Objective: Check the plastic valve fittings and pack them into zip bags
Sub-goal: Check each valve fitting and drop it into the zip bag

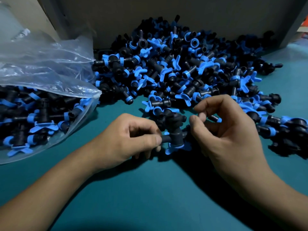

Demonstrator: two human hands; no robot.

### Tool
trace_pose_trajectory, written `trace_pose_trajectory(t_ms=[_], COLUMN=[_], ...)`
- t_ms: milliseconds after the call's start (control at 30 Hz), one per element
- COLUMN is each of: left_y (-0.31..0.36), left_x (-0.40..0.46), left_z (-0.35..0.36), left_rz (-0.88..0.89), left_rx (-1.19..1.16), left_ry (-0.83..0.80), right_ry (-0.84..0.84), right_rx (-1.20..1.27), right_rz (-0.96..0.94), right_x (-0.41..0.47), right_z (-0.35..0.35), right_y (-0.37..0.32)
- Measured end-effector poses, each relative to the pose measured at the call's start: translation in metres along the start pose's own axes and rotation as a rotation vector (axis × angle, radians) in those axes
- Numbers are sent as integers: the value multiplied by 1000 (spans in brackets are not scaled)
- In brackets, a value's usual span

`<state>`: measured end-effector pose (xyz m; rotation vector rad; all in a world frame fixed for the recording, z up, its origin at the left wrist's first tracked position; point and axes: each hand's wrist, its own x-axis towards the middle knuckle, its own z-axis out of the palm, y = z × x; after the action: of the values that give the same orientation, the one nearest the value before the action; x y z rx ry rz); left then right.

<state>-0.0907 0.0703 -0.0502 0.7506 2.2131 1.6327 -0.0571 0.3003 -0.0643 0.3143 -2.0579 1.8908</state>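
A black valve fitting (174, 135) with a blue handle sits between my two hands, just above the teal table. My left hand (131, 139) pinches its left stub between thumb and fingers. My right hand (223, 130) curls around the fitting's right end, thumb and forefinger bent close together; the contact itself is hidden. A big heap of black and blue fittings (183, 69) spreads behind my hands. At the left lies a clear zip bag (50, 72), open toward the heap and partly filled with fittings.
A grey wall panel (183, 17) stands behind the heap. The teal table (150, 189) stretches toward me between my forearms. More fittings trail along the right edge (283, 129). A pale object shows at the far left top corner.
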Motion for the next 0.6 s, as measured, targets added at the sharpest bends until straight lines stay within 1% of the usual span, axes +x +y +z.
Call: trace_pose_trajectory(t_ms=[100,233,333,433,500,600], left_y=[-2,1,2,2,2,-2], left_x=[0,-1,1,-1,0,1], left_z=[0,-1,-2,-1,-1,-5], left_rz=[-4,-36,-25,-24,-20,-21], left_rx=[5,-37,1,-12,-16,-83], left_ry=[-24,-53,-92,-78,-61,-63], right_ry=[-18,1,14,22,-1,-63], right_rx=[-16,34,1,-22,-31,-61], right_rz=[1,17,18,0,-11,-38], right_x=[-1,-2,0,0,-2,-3], right_z=[0,1,-1,-2,-2,-3], right_y=[0,-4,-3,-4,-5,-5])
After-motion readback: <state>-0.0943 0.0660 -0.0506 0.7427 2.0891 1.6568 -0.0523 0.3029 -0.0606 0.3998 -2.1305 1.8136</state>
